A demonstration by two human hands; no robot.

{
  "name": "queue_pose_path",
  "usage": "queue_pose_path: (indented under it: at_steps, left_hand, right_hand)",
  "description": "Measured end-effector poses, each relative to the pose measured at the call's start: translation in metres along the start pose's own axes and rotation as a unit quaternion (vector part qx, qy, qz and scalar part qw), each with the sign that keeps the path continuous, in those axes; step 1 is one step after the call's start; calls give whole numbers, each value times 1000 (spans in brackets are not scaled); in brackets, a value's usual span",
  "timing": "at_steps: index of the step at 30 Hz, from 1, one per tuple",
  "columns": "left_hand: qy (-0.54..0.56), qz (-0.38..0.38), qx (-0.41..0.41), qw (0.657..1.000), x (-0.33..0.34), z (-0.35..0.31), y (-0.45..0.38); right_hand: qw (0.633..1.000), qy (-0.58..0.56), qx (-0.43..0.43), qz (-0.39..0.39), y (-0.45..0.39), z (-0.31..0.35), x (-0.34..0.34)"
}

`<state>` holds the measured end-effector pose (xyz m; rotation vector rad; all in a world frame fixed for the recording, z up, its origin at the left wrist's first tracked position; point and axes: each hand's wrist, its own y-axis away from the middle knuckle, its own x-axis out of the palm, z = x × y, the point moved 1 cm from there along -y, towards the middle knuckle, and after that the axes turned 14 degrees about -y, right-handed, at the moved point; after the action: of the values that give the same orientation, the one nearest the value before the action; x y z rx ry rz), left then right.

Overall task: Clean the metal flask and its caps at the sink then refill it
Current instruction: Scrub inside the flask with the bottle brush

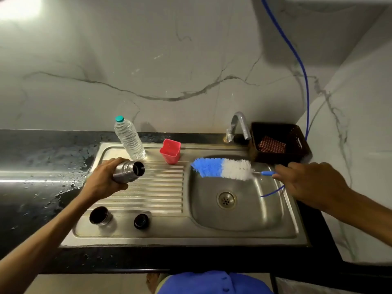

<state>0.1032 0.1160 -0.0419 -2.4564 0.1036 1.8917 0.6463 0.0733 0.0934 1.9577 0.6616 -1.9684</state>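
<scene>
The left hand (106, 179) is wrapped around the metal flask (129, 171), holding it on its side above the drainboard (148, 187), open mouth toward the basin (233, 217). The right hand (307, 183) pinches the handle of a blue-and-white bottle brush (221, 169), bristles aimed at the flask but well apart. Both caps are off: the steel cup cap (101, 216) and black stopper (141, 221) sit on the drainboard. Scrubbing looks about to begin; the caps, rinsing and refilling, likely from the water bottle (129, 138), remain.

Single wide-angle view from my head, looking forward and down over sink (244, 217), close range; wall behind it fills upper half, edges probably distorted.
</scene>
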Motion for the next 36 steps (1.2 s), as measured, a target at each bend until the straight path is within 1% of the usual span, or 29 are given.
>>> queue_pose_path:
  at_steps: [2,5,7,9,11,13,15,17,19,22,24,27,30,36]
  left_hand:
    - [42,-28,-12,999,-2,2,10]
    - [66,-80,-51,993,-4,14,28]
    - [97,-86,-108,986,-2,24,38]
    - [133,-93,-146,976,-3,35,47]
    - [156,-96,-147,972,-7,41,55]
    - [179,-107,-147,967,-10,47,63]
    - [215,-113,-163,956,-12,56,72]
    - [245,-121,-181,945,-13,68,78]
    - [267,-122,-194,936,-14,81,83]
    - [277,-122,-198,932,-15,93,91]
    - [287,-125,-203,928,-16,101,98]
    - [290,-126,-211,925,-14,113,106]
    - [301,-116,-236,917,-14,124,117]
    - [322,-127,-285,894,-21,150,136]
  right_hand:
    - [1000,-8,25,-4,-14,11,8]
    - [997,-15,77,-5,-34,33,20]
    - [993,-25,112,22,-43,54,22]
    - [991,9,114,66,-54,75,24]
    - [987,31,123,97,-63,93,24]
    - [984,51,132,109,-69,106,25]
    - [979,45,152,130,-76,116,24]
    - [974,28,177,137,-83,122,20]
    - [973,30,190,128,-94,129,13]
    - [975,67,187,97,-116,137,-1]
    - [975,108,173,89,-136,145,-11]
    - [970,142,172,95,-165,153,-18]
    - [964,164,177,112,-193,162,-18]
    - [950,248,130,139,-229,183,-10]
